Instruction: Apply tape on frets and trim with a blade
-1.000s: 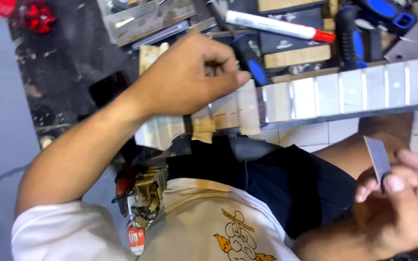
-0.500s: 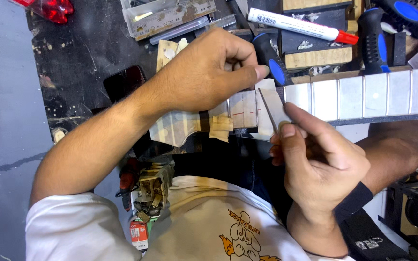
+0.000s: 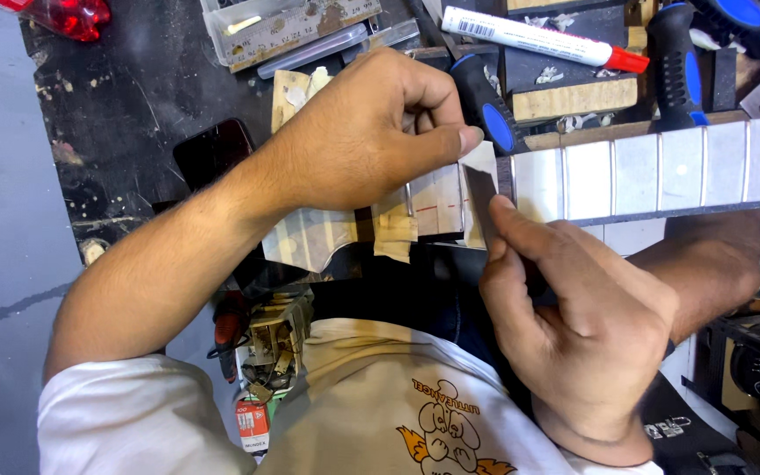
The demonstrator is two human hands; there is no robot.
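Scraper blade edge-on against masked fretboard, right hand pinching.

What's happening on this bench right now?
A person is working on a guitar neck lying across a dark, cluttered workbench. The left hand pinches a strip of pale masking tape against the fretboard, which is already taped between the frets. The right hand holds a thin metal blade upright against the tape's edge. Blue-handled tools and a white marker lie behind.
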